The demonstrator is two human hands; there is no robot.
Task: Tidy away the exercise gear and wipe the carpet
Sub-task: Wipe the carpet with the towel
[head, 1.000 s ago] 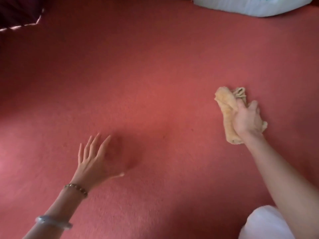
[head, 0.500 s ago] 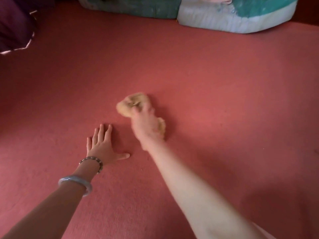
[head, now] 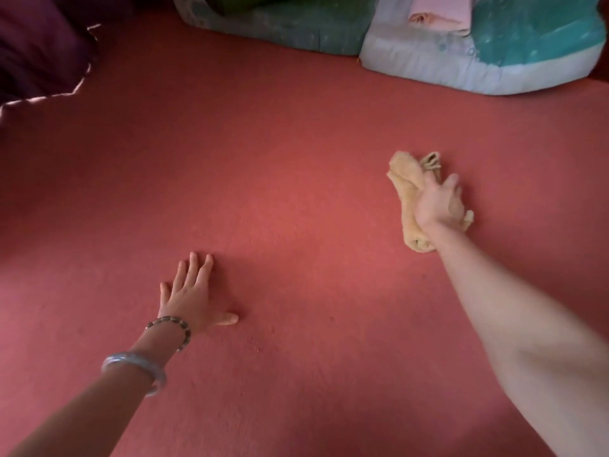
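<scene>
A red carpet (head: 296,153) fills almost the whole view, seen from above by a person leaning over it with both bare forearms stretched forward. At the right of centre the right hand (head: 438,206) lies on a bunched yellow cloth (head: 405,183), which rests on the carpet. The grip is closed round the cloth, with fingers and thumb curled over the wad. A rolled part sticks out past the fingertips toward the upper left, another roll shows below the wrist, and a small corner pokes out at the hand's right edge. In the lower left of the frame the left hand (head: 188,295) lies palm down on the carpet, well apart from the cloth. Its grip is released, fingers straight and slightly spread, thumb pointing to the right. That wrist wears a beaded bracelet (head: 171,323), and further down the forearm sits a pale translucent bangle (head: 131,366). Along the top edge, right of centre, a white and teal cushion (head: 494,74) lies on the carpet. Its speckled print is too soft to read as any lettering. A folded pink fabric (head: 441,11) lies on top of it. Just to its left and touching it lies a duller grey-green cushion (head: 280,31). In the upper left corner hangs a dark purple fabric (head: 39,54) with a thin pale trim along its edge, its lower border reaching the carpet.
</scene>
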